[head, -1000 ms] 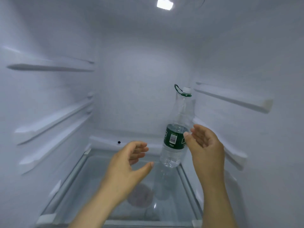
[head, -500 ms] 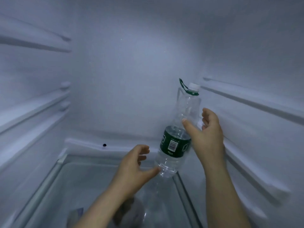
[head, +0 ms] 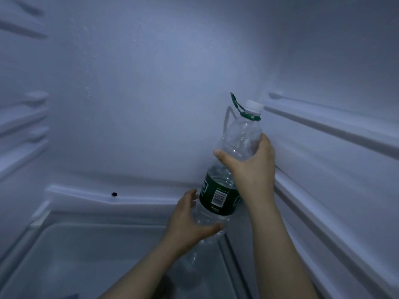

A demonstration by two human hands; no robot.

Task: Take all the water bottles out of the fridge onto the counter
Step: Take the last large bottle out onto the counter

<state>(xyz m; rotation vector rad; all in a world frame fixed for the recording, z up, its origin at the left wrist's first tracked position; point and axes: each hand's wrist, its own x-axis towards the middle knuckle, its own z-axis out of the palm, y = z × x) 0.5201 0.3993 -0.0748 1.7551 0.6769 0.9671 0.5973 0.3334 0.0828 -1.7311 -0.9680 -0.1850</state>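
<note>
bottle (head: 232, 169) label partly behind right hand (head: 251, 162), forearms cut off below

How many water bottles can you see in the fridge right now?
1: the water bottle at the back right, gripped by the right hand and left hand. Others may sit out of frame.

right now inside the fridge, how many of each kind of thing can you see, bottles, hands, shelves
water bottle: 1, tilted, clear with a green label and a white cap
hands: 2, the right hand around the bottle's upper body, the left hand cupping its lower end
glass shelf: 1, below the bottle
total: 4
</note>
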